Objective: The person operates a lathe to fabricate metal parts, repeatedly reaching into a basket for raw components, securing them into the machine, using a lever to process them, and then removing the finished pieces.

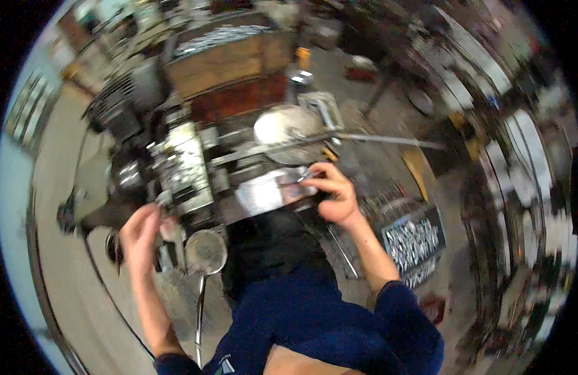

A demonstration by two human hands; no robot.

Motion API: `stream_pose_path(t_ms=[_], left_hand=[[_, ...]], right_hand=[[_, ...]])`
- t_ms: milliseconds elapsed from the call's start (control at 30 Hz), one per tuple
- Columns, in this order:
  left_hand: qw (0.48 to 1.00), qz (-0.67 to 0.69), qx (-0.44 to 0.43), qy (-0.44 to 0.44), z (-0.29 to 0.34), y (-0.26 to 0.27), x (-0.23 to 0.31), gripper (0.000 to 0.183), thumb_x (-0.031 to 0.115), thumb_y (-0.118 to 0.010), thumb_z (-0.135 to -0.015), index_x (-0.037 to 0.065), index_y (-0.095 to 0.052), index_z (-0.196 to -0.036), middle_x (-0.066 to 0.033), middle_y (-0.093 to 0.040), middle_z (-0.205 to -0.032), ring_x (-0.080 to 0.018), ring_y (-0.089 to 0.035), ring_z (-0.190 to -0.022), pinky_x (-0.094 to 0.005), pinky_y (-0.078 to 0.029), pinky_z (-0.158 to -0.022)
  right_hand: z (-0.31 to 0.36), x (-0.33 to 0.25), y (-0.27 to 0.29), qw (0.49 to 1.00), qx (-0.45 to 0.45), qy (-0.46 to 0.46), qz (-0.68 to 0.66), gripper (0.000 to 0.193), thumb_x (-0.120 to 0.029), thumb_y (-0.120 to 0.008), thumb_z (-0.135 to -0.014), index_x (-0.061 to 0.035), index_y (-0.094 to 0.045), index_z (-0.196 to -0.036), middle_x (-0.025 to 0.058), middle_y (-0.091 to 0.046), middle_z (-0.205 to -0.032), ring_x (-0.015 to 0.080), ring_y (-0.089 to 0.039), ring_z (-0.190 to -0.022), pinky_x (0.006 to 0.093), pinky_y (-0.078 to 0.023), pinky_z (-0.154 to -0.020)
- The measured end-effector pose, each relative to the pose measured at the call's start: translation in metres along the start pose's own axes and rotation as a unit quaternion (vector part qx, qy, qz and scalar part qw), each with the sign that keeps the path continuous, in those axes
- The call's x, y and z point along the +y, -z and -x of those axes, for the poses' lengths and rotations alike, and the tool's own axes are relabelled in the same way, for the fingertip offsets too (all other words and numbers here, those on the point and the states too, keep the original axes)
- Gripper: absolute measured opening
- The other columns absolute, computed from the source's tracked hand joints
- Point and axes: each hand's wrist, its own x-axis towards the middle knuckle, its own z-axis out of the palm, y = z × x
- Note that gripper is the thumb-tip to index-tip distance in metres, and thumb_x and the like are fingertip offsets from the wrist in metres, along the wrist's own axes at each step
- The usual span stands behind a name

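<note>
My right hand is over the bench edge, thumb and fingers closed on a small shiny metal piece. Under and beside those fingers lies a white sheet, wrinkled and bright. My left hand is beside the machine, close to its lower end. Motion smears its fingers, so I cannot make out whether they grip anything. A shallow round metal pan sits just right of my left hand. Beyond the sheet are a long metal bar and a pale round disc.
A tray of small shiny metal parts stands right of my right forearm. At the back is a wooden box holding metal pieces. A dark motor is at the far left. Cluttered shelving lines the right side.
</note>
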Motion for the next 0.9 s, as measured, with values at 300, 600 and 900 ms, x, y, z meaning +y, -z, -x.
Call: stream_pose_path(t_ms=[300, 600, 900], left_hand=[[0.843, 0.466, -0.249, 0.104, 0.006, -0.078, -0.013, 0.039, 0.033, -0.042, -0.094, -0.004, -0.056, -0.096, -0.0157, -0.063, -0.082, -0.0241, -0.063, -0.070, -0.0342, -0.051, -0.066], [0.991, 0.082, -0.099, -0.023, 0.003, -0.044, -0.007, 0.032, 0.030, -0.056, -0.086, 0.000, -0.063, -0.077, -0.0032, -0.057, -0.059, -0.0094, -0.053, -0.055, -0.0263, -0.041, -0.050], [0.968, -0.172, -0.053, -0.176, 0.013, 0.017, -0.025, 0.028, 0.024, -0.061, -0.081, 0.004, -0.062, -0.100, -0.0148, -0.062, -0.069, -0.0255, -0.060, -0.060, -0.0340, -0.045, -0.055]], right_hand=[[-0.057, -0.043, -0.128, 0.965, -0.155, 0.145, -0.152, 0.062, -0.054, -0.056, -0.070, -0.0020, -0.064, -0.103, 0.0183, -0.050, -0.111, 0.0296, -0.050, -0.101, 0.0387, -0.038, -0.088], [-0.074, -0.071, -0.141, 0.952, -0.256, 0.168, -0.018, 0.041, -0.013, -0.059, -0.057, -0.0012, -0.062, -0.097, 0.0193, -0.051, -0.113, 0.0315, -0.055, -0.095, 0.0360, -0.045, -0.084], [-0.131, -0.089, -0.179, 0.898, -0.397, 0.187, 0.039, 0.027, -0.012, -0.060, -0.055, -0.0008, -0.066, -0.079, 0.0172, -0.060, -0.091, 0.0338, -0.058, -0.084, 0.0370, -0.048, -0.074]])
